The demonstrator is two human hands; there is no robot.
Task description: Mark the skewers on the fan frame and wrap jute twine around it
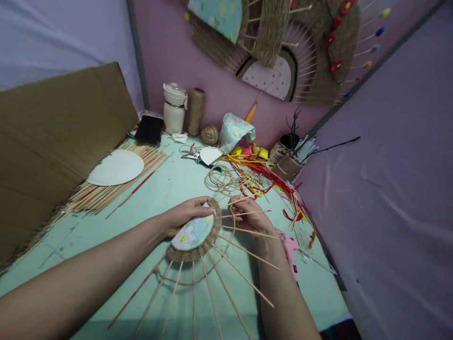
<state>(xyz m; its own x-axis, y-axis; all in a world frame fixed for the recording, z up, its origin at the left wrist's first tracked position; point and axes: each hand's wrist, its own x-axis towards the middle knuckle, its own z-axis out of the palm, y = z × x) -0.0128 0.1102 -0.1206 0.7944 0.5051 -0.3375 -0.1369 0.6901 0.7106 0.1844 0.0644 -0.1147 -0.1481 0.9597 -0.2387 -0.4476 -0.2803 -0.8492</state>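
A half-round woven piece point(193, 233) has a floral cloth centre and a rim of woven twine, with several thin wooden sticks point(244, 250) fanning out from it. My left hand point(191, 212) grips its upper left edge, thumb across the cloth. On the other side, my right hand point(246, 212) is closed among the upper sticks, pinching the twine. A loose loop of that twine point(215, 267) curves beneath the sticks round the rim. More twine lies in a loose coil point(221, 179) just beyond the hands.
At left, a cardboard sheet point(63, 151) stands beside a bundle of sticks point(95, 196) and a white oval point(116, 167). Behind are pruning shears point(193, 155), a twine ball point(210, 135), a white bottle point(174, 108) and coloured pipe cleaners point(262, 167). A pink glue gun point(290, 250) lies by my right forearm.
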